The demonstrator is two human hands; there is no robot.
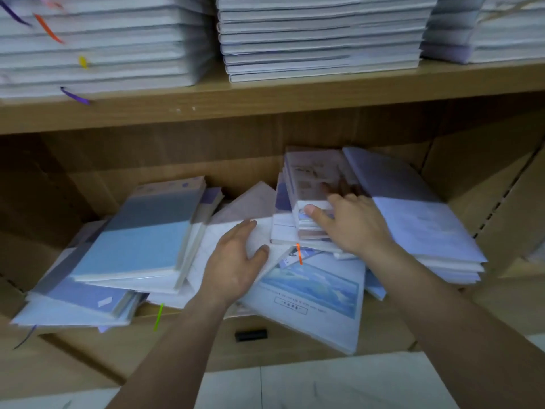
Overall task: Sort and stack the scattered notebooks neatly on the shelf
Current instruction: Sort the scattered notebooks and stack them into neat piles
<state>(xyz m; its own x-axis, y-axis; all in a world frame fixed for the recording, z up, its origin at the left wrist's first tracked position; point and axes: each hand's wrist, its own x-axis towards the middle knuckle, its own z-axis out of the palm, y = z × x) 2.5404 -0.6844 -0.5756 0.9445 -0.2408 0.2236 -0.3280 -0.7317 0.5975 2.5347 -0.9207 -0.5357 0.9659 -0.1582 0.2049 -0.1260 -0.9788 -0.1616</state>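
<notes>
Under the right hand (351, 222) sits a small stack of pinkish notebooks (312, 178). The thumb presses the stack's near end and the fingers curl over its right side, gripping it. Just right of this hand lies a lavender pile (418, 219), touching the wrist. To its left, an orange ribbon (299, 253) pokes out between the two hands. The left hand (239, 261) rests flat on a tilted white notebook (230, 234), fingers straight, thumb spread. Nearer than both hands, a sky-print notebook (312, 290) hangs over the lower shelf (191, 329) edge. Left of the left hand is a skewed blue-topped pile (138, 243). Well above, neat stacks (321, 39) stand on the upper shelf board (265, 98).
</notes>
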